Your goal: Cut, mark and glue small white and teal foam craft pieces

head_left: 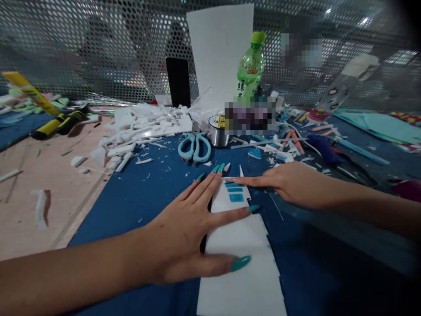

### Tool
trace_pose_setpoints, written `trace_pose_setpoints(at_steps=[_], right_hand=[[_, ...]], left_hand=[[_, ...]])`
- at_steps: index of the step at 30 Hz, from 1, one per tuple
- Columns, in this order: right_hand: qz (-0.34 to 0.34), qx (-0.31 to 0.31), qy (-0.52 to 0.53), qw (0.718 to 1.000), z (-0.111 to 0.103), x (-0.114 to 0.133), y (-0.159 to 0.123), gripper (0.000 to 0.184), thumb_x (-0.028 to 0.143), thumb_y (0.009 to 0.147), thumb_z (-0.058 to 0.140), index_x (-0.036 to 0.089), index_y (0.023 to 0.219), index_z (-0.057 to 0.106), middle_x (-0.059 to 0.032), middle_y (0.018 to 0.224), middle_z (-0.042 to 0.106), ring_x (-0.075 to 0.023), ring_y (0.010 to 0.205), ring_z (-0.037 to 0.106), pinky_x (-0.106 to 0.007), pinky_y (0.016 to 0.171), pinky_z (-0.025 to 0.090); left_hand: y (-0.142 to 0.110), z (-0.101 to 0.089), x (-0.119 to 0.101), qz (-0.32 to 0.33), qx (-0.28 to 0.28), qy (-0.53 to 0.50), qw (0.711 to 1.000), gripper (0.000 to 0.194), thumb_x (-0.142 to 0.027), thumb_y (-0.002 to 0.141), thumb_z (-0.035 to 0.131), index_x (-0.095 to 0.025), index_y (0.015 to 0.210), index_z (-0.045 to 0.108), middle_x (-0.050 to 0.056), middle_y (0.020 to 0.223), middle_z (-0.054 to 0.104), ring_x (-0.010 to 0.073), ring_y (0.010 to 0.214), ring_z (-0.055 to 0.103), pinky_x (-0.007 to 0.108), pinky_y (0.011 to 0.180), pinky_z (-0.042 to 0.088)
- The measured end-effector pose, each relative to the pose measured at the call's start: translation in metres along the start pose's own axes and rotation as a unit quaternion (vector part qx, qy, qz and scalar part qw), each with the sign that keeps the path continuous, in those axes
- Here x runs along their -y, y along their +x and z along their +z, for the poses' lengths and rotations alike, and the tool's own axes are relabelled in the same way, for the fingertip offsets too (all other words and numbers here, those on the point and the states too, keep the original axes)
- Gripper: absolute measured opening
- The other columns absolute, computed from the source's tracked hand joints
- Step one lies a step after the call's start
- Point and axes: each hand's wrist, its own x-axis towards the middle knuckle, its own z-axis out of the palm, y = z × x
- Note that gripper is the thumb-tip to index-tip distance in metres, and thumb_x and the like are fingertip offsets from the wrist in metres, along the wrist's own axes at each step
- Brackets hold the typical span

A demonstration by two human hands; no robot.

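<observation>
- Two yellow-and-black handles (48, 128) on the bare wood of the desk (75, 188), well left of and beyond the left grip.
- White scraps (141, 123) heaped beyond the left grip, loose crumbs straying toward it.
- Left grip (184, 232): palm down, three fingers together, forefinger and thumb splayed apart; clamped on nothing, bearing down on the white sheet (237, 237).
- Blue-handled scissors (194, 149) just beyond the left fingertips; spool (219, 131) a little to their right.
- Sheet lies under the left forefinger and thumb, running from there toward the wearer; right edge notched. One piece or two overlapping under the forefinger: cannot tell.
- Handling, by judgement: light, thin, likely bendy, apt to skid if unpinned; notched edge probably the weak side. Best hold: flat palm, or a pinch at the plain near end.
- Blue strips (236, 198) on the far part, between the two grips; look small, easily nudged, so fingertip work.
- Right grip (292, 182): forefinger straight, tip at the farthest strip; other fingers curled, whether around anything cannot tell.
</observation>
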Motion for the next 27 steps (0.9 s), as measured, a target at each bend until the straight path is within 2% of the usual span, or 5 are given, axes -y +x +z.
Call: trace_pose_setpoints(at_steps=[8,12,16,22,27], right_hand=[[0.002,0.037,0.016,0.999,-0.014,0.003,-0.001,0.077,-0.001,0.075,0.036,0.042,0.138,0.026,0.0012,0.068,0.06,-0.0079,0.047,0.041,-0.018,0.046,0.023],[-0.003,0.041,0.008,0.999,-0.013,0.001,-0.001,0.078,-0.001,0.074,0.037,0.042,0.139,0.024,-0.0001,0.067,0.058,-0.0079,0.047,0.04,-0.019,0.046,0.021],[-0.01,0.031,-0.011,0.999,-0.011,0.002,-0.001,0.081,-0.001,0.073,0.038,0.044,0.139,0.021,0.0012,0.062,0.054,-0.0091,0.047,0.04,-0.019,0.046,0.02],[-0.008,0.027,-0.025,0.999,-0.015,0.005,0.0,0.074,0.0,0.078,0.036,0.042,0.138,0.025,0.0007,0.067,0.057,-0.0089,0.05,0.043,-0.019,0.048,0.024],[-0.011,0.031,-0.031,0.999,-0.014,0.005,0.0,0.071,0.002,0.079,0.035,0.039,0.139,0.026,0.0013,0.062,0.053,-0.01,0.05,0.042,-0.02,0.049,0.025]], left_hand=[[0.0,-0.001,0.007,0.032,-0.001,-0.014,0.999,0.064,-0.068,0.077,0.042,-0.045,0.135,0.027,-0.003,0.15,-0.007,0.0436,0.133,0.011,0.063,0.102,0.02],[-0.003,0.001,0.0,-0.009,-0.032,0.005,0.999,0.064,-0.071,0.076,0.04,-0.046,0.134,0.028,-0.003,0.151,-0.005,0.0405,0.135,0.009,0.061,0.104,0.018],[-0.003,0.001,-0.004,-0.011,-0.022,0.014,1.0,0.064,-0.071,0.076,0.04,-0.046,0.134,0.028,-0.003,0.151,-0.003,0.0388,0.135,0.008,0.06,0.105,0.018],[-0.005,0.0,-0.004,-0.005,-0.027,0.015,1.0,0.066,-0.071,0.076,0.041,-0.042,0.134,0.031,-0.001,0.151,-0.001,0.0394,0.135,0.004,0.059,0.105,0.015],[-0.005,-0.004,-0.005,-0.003,-0.022,0.002,1.0,0.065,-0.07,0.076,0.041,-0.043,0.134,0.031,0.001,0.151,-0.003,0.0395,0.135,0.005,0.061,0.104,0.015]])
